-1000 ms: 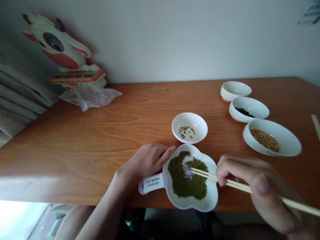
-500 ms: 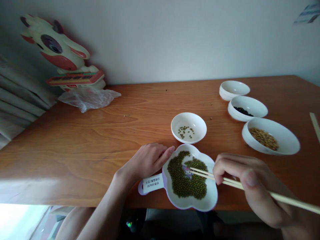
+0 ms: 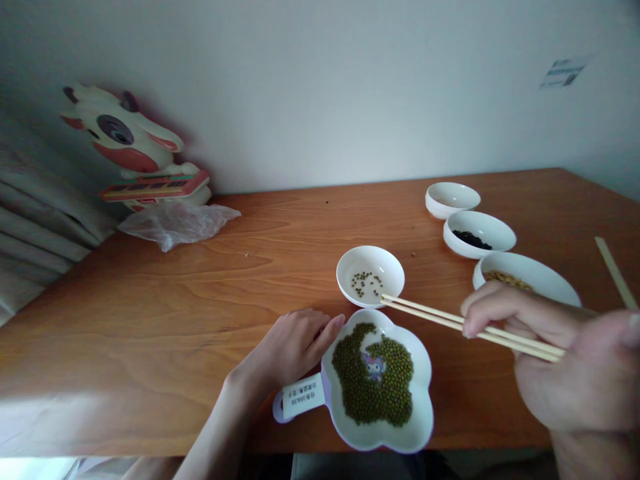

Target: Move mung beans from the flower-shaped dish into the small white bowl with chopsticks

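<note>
While the left hand [image 3: 290, 343] lies flat and loose on the table [image 3: 150, 313], fingers spread, gripping nothing, its fingertips touch the rim of the flower-shaped dish [image 3: 417, 437] at about 10 o'clock of that dish. Dish sits at the near table edge, full of green beans [image 3: 370, 387], a small cartoon print showing bare in the middle; labelled handle [image 3: 300, 401] sticks out at 8 o'clock, just under the left wrist. Right hand [image 3: 565, 363] closed around a pair of wooden chopsticks [image 3: 470, 325], held near level, tips together at the near-right rim of the small white bowl [image 3: 370, 275]. Can't tell whether a bean is pinched at the tips. That bowl holds a few green beans, stands just beyond the dish at 12 o'clock. At 2 o'clock a row of three white bowls: nearest with tan grains [image 3: 505, 279], partly hidden by the right hand, middle one with dark beans [image 3: 470, 239], farthest bowl [image 3: 453, 199], contents not visible. Far left corner: cow figure [image 3: 130, 150] with clear plastic bag [image 3: 175, 223] in front.
</note>
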`<state>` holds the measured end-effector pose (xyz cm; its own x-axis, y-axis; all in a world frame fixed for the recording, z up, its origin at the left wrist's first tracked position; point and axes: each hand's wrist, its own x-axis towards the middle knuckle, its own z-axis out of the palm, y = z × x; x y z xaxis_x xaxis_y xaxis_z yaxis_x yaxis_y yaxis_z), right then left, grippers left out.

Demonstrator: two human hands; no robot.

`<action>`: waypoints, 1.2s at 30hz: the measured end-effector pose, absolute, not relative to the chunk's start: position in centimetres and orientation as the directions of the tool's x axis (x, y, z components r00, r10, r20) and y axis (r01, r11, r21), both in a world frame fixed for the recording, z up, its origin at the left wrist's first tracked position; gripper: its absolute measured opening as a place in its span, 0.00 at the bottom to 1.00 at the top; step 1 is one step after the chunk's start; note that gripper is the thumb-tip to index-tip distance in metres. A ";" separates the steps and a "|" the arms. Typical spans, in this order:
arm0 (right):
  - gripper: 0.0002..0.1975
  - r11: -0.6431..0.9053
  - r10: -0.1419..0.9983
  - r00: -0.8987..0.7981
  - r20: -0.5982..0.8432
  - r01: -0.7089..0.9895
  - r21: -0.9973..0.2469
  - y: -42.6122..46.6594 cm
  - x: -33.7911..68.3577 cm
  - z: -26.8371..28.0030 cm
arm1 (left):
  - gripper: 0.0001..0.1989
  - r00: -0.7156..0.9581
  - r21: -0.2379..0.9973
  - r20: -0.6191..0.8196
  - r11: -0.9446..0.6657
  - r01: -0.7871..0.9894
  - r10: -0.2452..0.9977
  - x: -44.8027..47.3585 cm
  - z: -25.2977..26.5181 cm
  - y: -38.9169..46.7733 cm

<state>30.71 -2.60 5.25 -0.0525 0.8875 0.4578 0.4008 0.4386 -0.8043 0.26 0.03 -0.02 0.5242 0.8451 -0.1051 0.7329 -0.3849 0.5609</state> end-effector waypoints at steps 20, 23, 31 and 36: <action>0.36 0.393 0.825 -0.545 0.146 0.370 -0.842 -4.2 30.7 6.2 | 0.28 0.527 0.547 -0.118 -0.388 0.742 0.841 -0.1 -0.5 0.1; 0.39 0.365 0.832 -0.545 0.101 0.401 -0.840 -4.3 30.4 6.4 | 0.28 0.533 0.542 -0.110 -0.399 0.739 0.839 -0.3 -0.7 0.0; 0.34 0.394 0.804 -0.591 0.068 0.445 -0.804 -4.0 30.1 5.7 | 0.28 0.534 0.569 -0.119 -0.384 0.728 0.837 0.1 -0.4 0.1; 0.38 0.383 0.797 -0.600 0.071 0.411 -0.827 -4.0 30.0 5.8 | 0.28 0.535 0.569 -0.126 -0.381 0.729 0.835 0.1 -0.2 0.1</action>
